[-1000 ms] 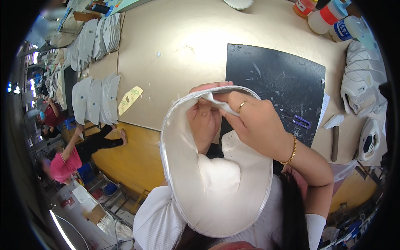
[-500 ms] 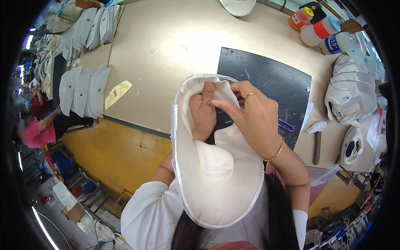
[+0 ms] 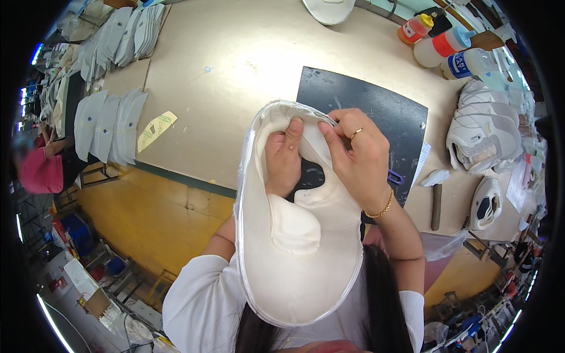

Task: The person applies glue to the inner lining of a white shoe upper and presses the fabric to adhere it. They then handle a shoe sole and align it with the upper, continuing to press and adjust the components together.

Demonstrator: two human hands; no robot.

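Note:
A white shoe upper [image 3: 300, 288] is held up over the table's near edge, its open underside facing me and its cream padded lining showing. My left hand [image 3: 282, 162] reaches in through the opening in its middle. The left thumb presses on the lining near the far end, and the other fingers are folded. At the far right rim my right hand [image 3: 362, 162] pinches the edge between thumb and fingers. Behind the upper lies a black mat [image 3: 365, 94]. Purple-handled snips [image 3: 395, 177] rest on it beside my right wrist, partly hidden.
Bundles of white cut pieces [image 3: 106, 126] lie at the left, near a pale yellow pattern piece [image 3: 156, 130]. Several bottles [image 3: 442, 47] stand at the far right. Stacked shoe uppers [image 3: 485, 126] and a brown-handled tool [image 3: 436, 206] are nearer. A person in pink [image 3: 42, 170] is at far left.
My right thumb has moved up onto the rim, and the fold of lining there now lies flatter. More of the middle opening shows. The whole view has shifted slightly.

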